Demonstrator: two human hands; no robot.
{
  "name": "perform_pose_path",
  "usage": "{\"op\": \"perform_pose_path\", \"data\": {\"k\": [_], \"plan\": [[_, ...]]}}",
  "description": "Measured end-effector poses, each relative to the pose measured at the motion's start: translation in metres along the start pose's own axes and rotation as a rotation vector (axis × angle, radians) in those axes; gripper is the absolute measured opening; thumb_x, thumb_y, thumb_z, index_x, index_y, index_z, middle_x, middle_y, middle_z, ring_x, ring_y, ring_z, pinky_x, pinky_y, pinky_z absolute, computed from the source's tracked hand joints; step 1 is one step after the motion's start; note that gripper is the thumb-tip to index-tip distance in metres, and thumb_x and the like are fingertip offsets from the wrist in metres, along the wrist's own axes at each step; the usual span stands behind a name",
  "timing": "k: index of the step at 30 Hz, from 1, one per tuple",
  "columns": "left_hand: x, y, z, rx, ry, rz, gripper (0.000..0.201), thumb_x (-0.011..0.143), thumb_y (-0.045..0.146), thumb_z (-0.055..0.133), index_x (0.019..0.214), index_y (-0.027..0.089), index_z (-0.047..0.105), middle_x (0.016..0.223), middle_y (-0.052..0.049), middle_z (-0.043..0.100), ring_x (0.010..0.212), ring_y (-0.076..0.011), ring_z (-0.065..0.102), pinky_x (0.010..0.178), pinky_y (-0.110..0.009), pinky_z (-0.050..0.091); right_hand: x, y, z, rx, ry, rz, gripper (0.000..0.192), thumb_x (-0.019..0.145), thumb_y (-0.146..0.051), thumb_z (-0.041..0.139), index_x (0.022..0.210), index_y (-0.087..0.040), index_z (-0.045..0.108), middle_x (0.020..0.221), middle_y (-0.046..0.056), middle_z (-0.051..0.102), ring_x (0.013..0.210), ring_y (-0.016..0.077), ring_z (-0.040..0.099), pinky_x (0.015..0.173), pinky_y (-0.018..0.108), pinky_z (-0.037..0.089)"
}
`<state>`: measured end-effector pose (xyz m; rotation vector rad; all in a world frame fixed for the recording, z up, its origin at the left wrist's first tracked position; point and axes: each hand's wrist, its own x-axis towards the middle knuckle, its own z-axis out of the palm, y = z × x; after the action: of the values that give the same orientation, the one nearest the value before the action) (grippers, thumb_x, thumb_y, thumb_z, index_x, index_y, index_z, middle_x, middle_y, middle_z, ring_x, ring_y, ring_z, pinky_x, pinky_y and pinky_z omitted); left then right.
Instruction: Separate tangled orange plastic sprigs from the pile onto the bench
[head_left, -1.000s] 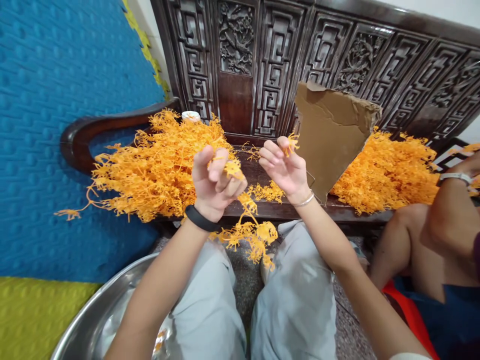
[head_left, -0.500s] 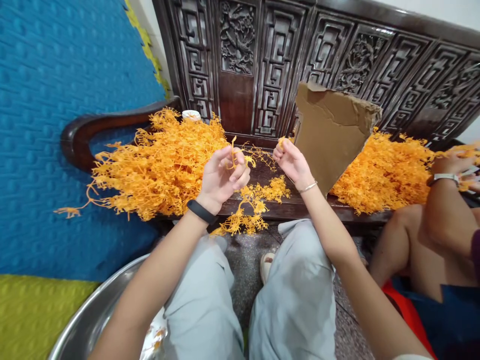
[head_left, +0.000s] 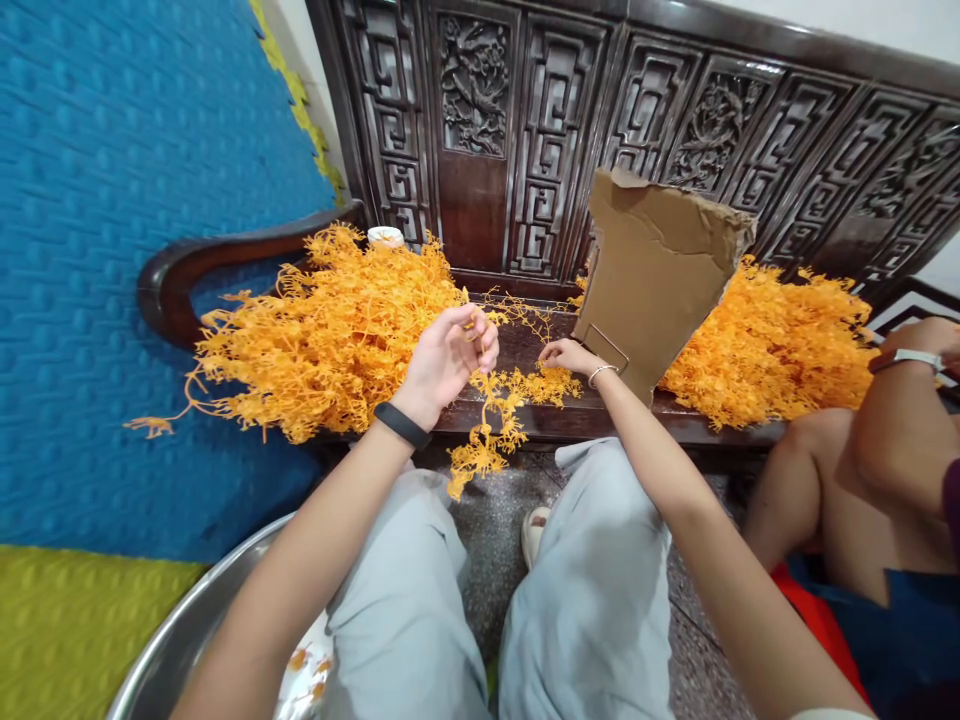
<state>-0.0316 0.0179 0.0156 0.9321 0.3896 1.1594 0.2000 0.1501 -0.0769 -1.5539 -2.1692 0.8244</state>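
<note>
Left hand [head_left: 448,358] raised over the front edge of the dark wooden tabletop [head_left: 525,345], grip closed in a pinch on the top of an orange plastic sprig [head_left: 491,425]; sprig dangling from the fingertips past the tabletop edge, over the gap between the knees, probably held high so the branched length hangs free and untangled. Right hand [head_left: 564,353] lowered flat to the tabletop, fingertips resting on a small loose clump of orange sprigs [head_left: 541,384] just in front of the torn cardboard sheet [head_left: 654,275]; grip loosely curled on the clump, cannot tell whether anything is actually pinched. Large heap of the same orange sprigs [head_left: 330,335] to the left, spilling over the curved armrest [head_left: 187,275], within easy reach of the left hand. Second heap [head_left: 772,345] to the right, behind the cardboard, which stands propped upright between the two heaps, seemingly as a divider. Steel basin [head_left: 187,640] low at the left knee, a few orange bits inside, likely positioned to catch pieces. Another person's arm [head_left: 904,420] at far right, wrist with a pale watch band, beside the right heap. Black band on the left wrist, thin bangle on the right. No brand, label or legible writing anywhere; only carved patterns on the backrest [head_left: 600,110].
</note>
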Motion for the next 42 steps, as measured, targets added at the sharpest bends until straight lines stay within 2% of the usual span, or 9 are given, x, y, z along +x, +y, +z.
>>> {"op": "perform_pose_path", "data": {"k": [9,13,14,17,22,26,31,37,42], "plan": [[-0.003,0.004,0.002,0.025,0.029,-0.003,0.036,0.072,0.028,0.055,0.047,0.017,0.032,0.052,0.002,0.043,0.045,-0.0075,0.048,0.043,-0.021,0.037,-0.003,-0.013,-0.005,0.044,0.114,-0.038,0.016,0.068,-0.007,0.063,0.082,-0.011,0.068,0.083,0.007,0.067,0.074,0.0132,0.058,0.073,0.026,0.045],[-0.002,-0.001,0.001,0.172,0.084,0.027,0.041,0.069,0.026,0.06,0.044,0.017,0.029,0.042,0.006,0.032,0.04,-0.0065,0.043,0.041,-0.02,0.035,-0.022,-0.049,-0.012,0.181,0.188,-0.133,0.021,0.081,-0.022,0.054,0.097,-0.013,0.063,0.091,0.006,0.067,0.077,0.0109,0.061,0.066,0.021,0.047],[-0.002,-0.002,0.0,0.215,0.083,0.043,0.041,0.068,0.026,0.061,0.044,0.018,0.03,0.041,0.006,0.03,0.04,-0.0066,0.042,0.041,-0.02,0.033,-0.029,-0.062,-0.014,0.329,0.211,-0.205,0.02,0.081,-0.026,0.054,0.094,-0.013,0.063,0.091,0.007,0.067,0.075,0.0108,0.062,0.063,0.02,0.046],[-0.001,-0.005,-0.003,0.377,0.017,0.066,0.039,0.07,0.028,0.061,0.044,0.017,0.033,0.041,0.005,0.039,0.04,-0.0069,0.044,0.041,-0.021,0.033,-0.055,-0.099,-0.014,0.585,0.134,-0.374,0.03,0.083,-0.04,0.05,0.088,-0.014,0.064,0.086,0.006,0.067,0.068,0.0096,0.062,0.059,0.02,0.046],[-0.003,-0.009,-0.002,0.65,-0.055,0.114,0.039,0.075,0.032,0.059,0.043,0.016,0.044,0.041,0.002,0.049,0.039,-0.0065,0.045,0.043,-0.022,0.035,-0.085,-0.134,-0.006,0.542,0.013,-0.493,0.034,0.076,-0.044,0.06,0.087,-0.013,0.066,0.077,0.003,0.066,0.061,0.0083,0.058,0.057,0.021,0.045],[-0.004,-0.011,0.0,0.63,-0.038,0.152,0.041,0.073,0.034,0.061,0.042,0.015,0.042,0.044,0.002,0.051,0.038,-0.006,0.046,0.043,-0.022,0.035,-0.088,-0.135,-0.004,0.565,0.002,-0.52,0.033,0.071,-0.041,0.066,0.09,-0.013,0.066,0.078,0.004,0.066,0.063,0.0093,0.057,0.06,0.023,0.047],[-0.007,-0.008,-0.002,0.715,-0.03,0.136,0.029,0.069,0.03,0.068,0.05,0.014,0.053,0.05,0.001,0.056,0.041,-0.0056,0.048,0.043,-0.02,0.035,-0.087,-0.133,-0.006,0.578,0.009,-0.507,0.028,0.068,-0.034,0.07,0.085,-0.012,0.064,0.073,0.003,0.064,0.065,0.0116,0.059,0.065,0.027,0.048],[-0.006,-0.004,-0.001,0.725,0.034,0.137,0.032,0.069,0.033,0.068,0.05,0.013,0.051,0.055,-0.001,0.062,0.042,-0.0076,0.053,0.045,-0.021,0.041,-0.09,-0.135,-0.013,0.523,0.115,-0.445,0.025,0.066,-0.031,0.071,0.078,-0.011,0.061,0.065,-0.001,0.056,0.056,0.0072,0.048,0.055,0.023,0.041],[-0.005,-0.004,-0.003,0.71,0.027,0.112,0.031,0.071,0.034,0.065,0.052,0.014,0.051,0.056,-0.001,0.064,0.038,-0.0086,0.054,0.042,-0.021,0.039,-0.089,-0.134,-0.013,0.441,0.103,-0.4,0.026,0.069,-0.03,0.068,0.086,-0.01,0.063,0.059,-0.003,0.051,0.052,0.006,0.04,0.049,0.022,0.032]]}}
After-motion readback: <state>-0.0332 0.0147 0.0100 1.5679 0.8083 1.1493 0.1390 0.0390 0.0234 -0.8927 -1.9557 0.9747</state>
